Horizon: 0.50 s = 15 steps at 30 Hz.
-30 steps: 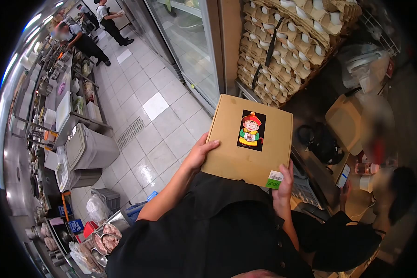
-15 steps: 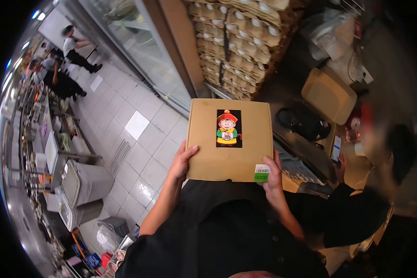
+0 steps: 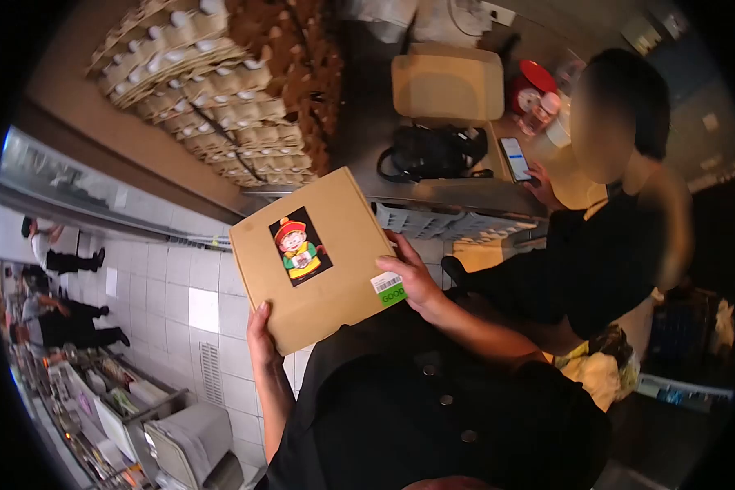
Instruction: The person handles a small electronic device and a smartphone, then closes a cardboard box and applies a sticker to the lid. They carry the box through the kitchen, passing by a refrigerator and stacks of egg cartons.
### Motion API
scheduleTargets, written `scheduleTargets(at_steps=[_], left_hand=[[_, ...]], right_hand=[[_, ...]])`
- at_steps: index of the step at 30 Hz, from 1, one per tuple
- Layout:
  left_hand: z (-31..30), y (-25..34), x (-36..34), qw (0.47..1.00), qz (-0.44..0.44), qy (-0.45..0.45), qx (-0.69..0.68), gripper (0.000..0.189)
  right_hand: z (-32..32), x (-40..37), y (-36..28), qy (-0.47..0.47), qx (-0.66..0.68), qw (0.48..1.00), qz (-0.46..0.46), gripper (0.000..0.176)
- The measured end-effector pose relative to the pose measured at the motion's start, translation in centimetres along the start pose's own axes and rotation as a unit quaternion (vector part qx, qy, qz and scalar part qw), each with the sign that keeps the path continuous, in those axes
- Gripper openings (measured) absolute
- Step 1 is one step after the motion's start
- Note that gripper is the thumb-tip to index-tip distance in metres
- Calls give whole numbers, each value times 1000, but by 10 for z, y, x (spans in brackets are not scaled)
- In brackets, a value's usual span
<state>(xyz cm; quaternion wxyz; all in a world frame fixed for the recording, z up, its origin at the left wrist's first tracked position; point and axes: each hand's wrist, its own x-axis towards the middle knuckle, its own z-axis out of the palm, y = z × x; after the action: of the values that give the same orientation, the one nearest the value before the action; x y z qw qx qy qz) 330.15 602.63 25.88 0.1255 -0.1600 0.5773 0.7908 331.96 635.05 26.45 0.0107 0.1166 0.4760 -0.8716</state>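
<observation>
Cardboard box (image 3: 339, 282) in your hands
Your left hand (image 3: 260, 333) grips its near corner, right hand (image 3: 410, 278) clasps the labelled edge (cartoon sticker (image 3: 300, 251) up).

A commercial restaurant kitchen: tall stacks of brown cardboard egg trays (image 3: 212, 106), long stainless steel prep counters (image 3: 110, 400) crowded with food containers, and a white tiled floor (image 3: 171, 282) with a metal drain grate (image 3: 211, 371).

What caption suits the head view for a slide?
Left hand and right hand hold a cardboard box with a cartoon sticker, near stacked egg trays.
</observation>
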Motion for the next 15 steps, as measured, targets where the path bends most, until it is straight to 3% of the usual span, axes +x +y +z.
scheduleTargets(at_steps=[15], left_hand=[[14, 5, -1, 999, -18, -33, -8, 64]], right_hand=[[-10, -4, -7, 9, 8, 1000, 12, 66]])
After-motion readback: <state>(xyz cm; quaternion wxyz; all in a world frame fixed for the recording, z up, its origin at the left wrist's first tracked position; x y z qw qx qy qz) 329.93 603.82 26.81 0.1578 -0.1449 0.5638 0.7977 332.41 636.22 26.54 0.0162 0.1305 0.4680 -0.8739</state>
